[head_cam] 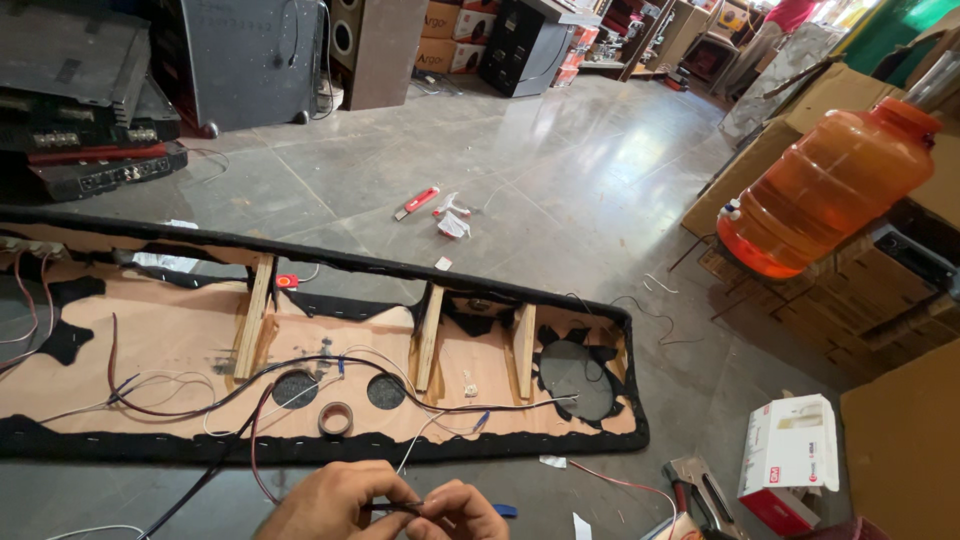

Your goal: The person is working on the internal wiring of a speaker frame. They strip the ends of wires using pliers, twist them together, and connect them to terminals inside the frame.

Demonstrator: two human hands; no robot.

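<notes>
1. Wiring stage at a long, open-backed wooden speaker panel edged in black fabric (pixel 300 445): I judge that I am joining or twisting wire ends, with both hands low at the near edge of the view, just on my side of the panel.
2. My left hand (pixel 335 503) is curled, thumb and forefinger pinched on a thin dark wire (pixel 385 507); my right hand (pixel 460 512) pinches the same strand from the other side, fingertips almost meeting.
3. The wire trails from my hands toward red and black leads (pixel 250 385) looped across the panel.
4. The next move, I judge, calls for a steady, fine twist, keeping the strands taut.
5. A roll of brown tape (pixel 335 418) lies just beyond my hands; pliers (pixel 700 490) rest to my right.
</notes>
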